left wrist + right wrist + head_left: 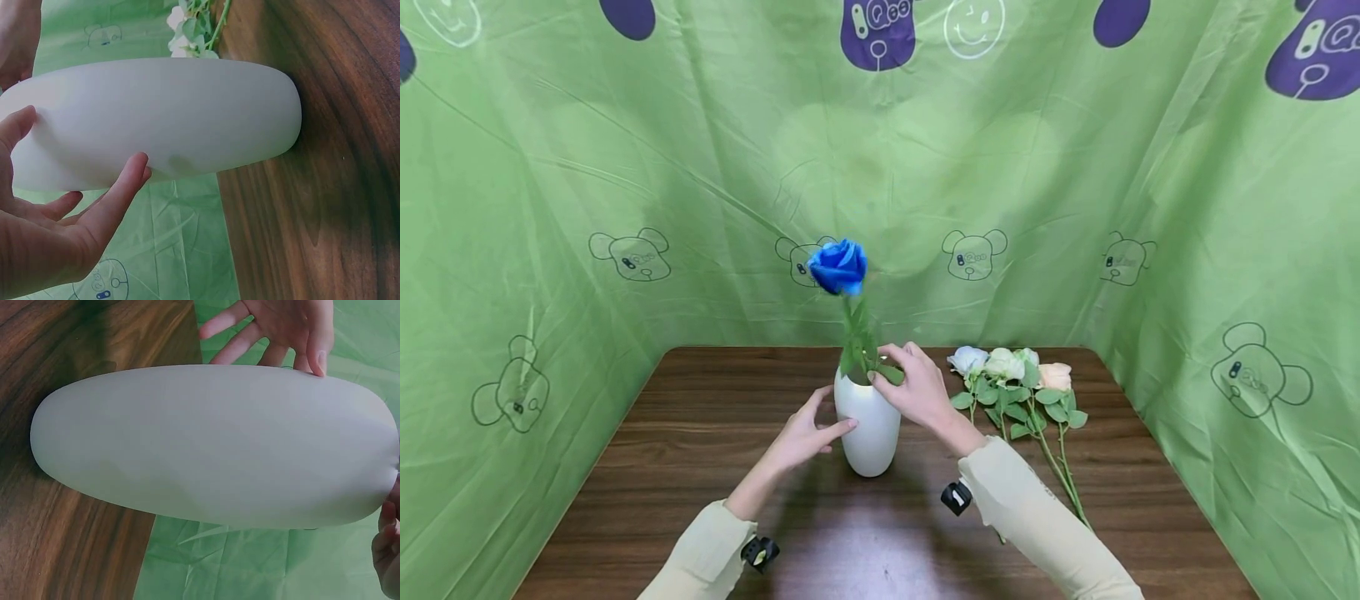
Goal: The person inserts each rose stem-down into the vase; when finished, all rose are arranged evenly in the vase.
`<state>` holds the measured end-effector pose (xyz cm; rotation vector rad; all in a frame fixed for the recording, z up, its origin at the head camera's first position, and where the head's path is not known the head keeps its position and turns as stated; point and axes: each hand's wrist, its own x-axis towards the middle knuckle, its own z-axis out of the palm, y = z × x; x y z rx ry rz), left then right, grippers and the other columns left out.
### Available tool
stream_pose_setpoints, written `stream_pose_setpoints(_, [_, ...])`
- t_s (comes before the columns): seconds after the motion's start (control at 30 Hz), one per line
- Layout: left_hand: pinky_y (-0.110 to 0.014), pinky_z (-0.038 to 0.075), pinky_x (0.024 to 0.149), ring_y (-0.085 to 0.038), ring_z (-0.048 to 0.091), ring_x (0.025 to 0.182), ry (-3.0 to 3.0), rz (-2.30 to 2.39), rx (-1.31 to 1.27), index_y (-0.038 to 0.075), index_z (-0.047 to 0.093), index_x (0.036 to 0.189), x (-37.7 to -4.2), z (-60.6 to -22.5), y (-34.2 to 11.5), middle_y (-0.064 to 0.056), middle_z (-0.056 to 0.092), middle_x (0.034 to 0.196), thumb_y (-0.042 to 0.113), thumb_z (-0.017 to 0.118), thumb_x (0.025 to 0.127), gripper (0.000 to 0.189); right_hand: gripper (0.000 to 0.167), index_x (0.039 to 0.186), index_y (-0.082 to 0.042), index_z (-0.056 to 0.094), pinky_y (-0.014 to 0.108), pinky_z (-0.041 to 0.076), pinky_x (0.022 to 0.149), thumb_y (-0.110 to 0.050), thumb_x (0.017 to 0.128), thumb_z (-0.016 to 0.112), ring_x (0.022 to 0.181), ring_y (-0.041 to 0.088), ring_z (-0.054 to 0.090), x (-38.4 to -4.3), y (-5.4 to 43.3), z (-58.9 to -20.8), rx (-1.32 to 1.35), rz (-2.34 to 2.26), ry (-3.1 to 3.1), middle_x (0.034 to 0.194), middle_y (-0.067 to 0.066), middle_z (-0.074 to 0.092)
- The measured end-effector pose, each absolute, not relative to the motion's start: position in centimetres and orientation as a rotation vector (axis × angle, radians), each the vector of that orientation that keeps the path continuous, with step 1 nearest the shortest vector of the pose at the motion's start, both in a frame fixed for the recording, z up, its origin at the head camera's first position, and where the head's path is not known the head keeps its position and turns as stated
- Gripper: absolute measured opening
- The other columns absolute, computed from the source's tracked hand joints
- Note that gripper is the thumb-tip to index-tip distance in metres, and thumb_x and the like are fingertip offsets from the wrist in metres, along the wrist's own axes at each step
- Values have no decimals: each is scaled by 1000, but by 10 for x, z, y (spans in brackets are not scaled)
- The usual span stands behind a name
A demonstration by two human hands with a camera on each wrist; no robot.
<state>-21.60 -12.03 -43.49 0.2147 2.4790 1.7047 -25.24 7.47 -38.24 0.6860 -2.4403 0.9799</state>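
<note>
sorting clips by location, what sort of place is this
Probably a small staged filming booth rather than a lived-in room: printed green cloth hangs on three sides of a wooden table, and small black devices are worn at both wrists.

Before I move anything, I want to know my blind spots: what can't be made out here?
Head view: lower stem of the blue rose, hidden by the white vase.
Head view: parts of some stems of the loose roses, covered by the right sleeve.
Left wrist view: the white vase's mouth, cut off by the left edge.
Right wrist view: most of the right hand, cut off by the right edge.
</note>
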Motion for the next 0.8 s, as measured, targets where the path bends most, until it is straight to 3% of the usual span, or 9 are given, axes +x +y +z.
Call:
stream_pose_setpoints(0.27, [-37, 50, 58, -21, 59, 58, 2522, 1648, 172, 16, 33, 134, -216, -435, -121, -19, 44, 123, 38, 68, 75, 72, 24, 97, -19, 67, 25, 34, 47, -28, 75, 66, 61, 7, 36, -252, 77, -381, 759, 991, -2450, 68, -7, 40])
stream_pose_setpoints(0.5, [-36, 50, 59, -22, 60, 59, 2522, 1630, 142, 16, 31, 135, -216, -434, -121, -25, 38, 128, 41, 68, 75, 75, 19, 94, -18, 68, 30, 41, 57, -28, 77, 67, 70, 10, 45, -255, 83, -385, 828, 1133, -2348, 77, -9, 55])
stream_pose_setpoints(0.8, [-35, 51, 58, -22, 61, 67, 2476, 1690, 158, 16, 32, 134, -216, -436, -121, -18, 39, 130, 40, 68, 75, 74, 15, 96, -14, 66, 24, 42, 56, -21, 83, 63, 69, 14, 50, -260, 119, -393, 547, 1496, -2194, 84, -3, 59])
